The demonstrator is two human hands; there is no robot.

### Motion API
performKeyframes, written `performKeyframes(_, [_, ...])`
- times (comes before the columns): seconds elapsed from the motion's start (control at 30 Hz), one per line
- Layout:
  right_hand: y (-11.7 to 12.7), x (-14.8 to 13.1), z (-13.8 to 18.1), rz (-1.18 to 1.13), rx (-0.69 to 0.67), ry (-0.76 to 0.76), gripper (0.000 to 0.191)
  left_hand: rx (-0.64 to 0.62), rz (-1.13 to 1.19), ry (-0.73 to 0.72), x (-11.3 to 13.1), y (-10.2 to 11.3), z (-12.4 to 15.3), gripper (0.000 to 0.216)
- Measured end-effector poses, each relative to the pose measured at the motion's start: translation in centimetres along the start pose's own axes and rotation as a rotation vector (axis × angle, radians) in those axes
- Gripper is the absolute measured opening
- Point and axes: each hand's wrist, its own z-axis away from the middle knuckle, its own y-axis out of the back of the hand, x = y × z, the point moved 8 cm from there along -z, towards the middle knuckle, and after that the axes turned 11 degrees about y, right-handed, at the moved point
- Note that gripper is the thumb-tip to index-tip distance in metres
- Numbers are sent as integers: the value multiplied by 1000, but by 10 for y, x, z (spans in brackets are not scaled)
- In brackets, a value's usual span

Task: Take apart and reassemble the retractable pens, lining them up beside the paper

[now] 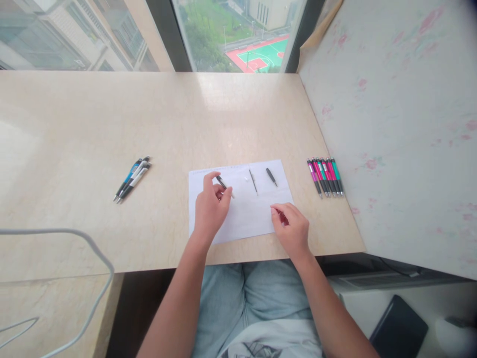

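Observation:
My left hand (210, 209) is closed around the upper part of a pen (221, 182), dark with a pale lower end, over a white sheet of paper (244, 219). At the paper's right edge, my right hand (292, 227) has thumb and forefinger pressed together; whatever they pinch, if anything, is too small to make out. Between and beyond the hands, a thin dark ink refill (253, 182) lies on the sheet. To its right rests a black tapered pen grip (272, 177). A tiny whitish piece (246, 179) sits just left of the refill.
Several pens in pink, purple and green (325, 177) lie side by side at the right, near the wall panel (402, 149). A few blue, white and black pens (133, 179) are bunched at the left. A white cable (95, 243) loops across the lower left.

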Motion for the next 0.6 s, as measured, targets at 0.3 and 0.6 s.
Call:
performKeyframes(0.3, [-3, 2, 1, -37, -20, -3, 17, 10, -340, -64, 10, -25, -28, 41])
performKeyframes(0.6, [-2, 3, 2, -39, -4, -3, 17, 82, -222, -106, 16, -7, -3, 24])
